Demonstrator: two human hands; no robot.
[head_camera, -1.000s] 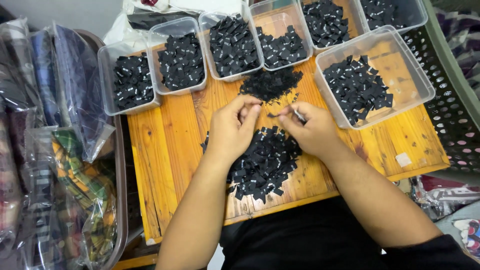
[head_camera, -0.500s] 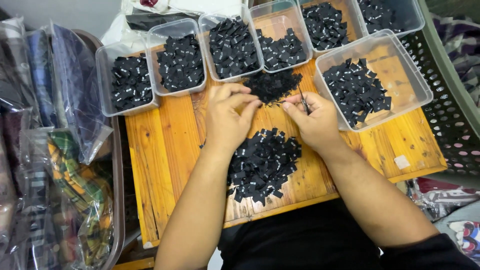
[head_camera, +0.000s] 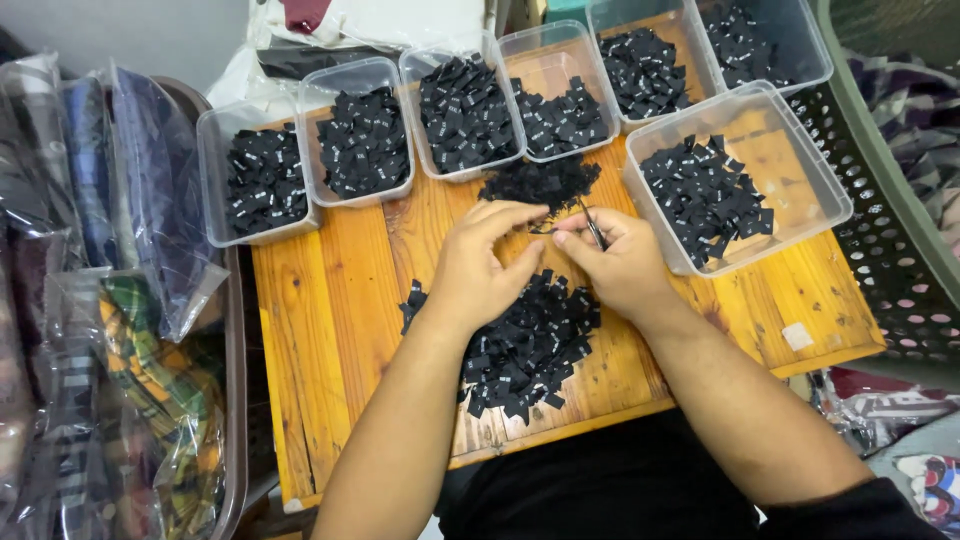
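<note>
The small black label (head_camera: 541, 229) pinched between the two hands is mostly hidden by fingertips, so its shape and which way it points cannot be told; only a dark sliver shows between the thumbs, running roughly from 9 to 3 o'clock. A thin dark metal tool (head_camera: 592, 224) sticks up out of the right hand (head_camera: 618, 262), its long axis leaning toward 11 o'clock; its lower part is buried in the fist, so what kind of tool it is stays unclear. The left hand (head_camera: 484, 265) is curled, thumb and forefinger closed on the label's left end, wrist coming in from 7 o'clock. The right hand is clenched on both tool and label, forearm entering from 5 o'clock. Both hover above the wooden board (head_camera: 340, 300), between a loose heap of black labels (head_camera: 530, 345) at 6 o'clock and a smaller heap (head_camera: 540, 183) at 12. The far tubs (head_camera: 745, 40) are cut off at the top edge
</note>
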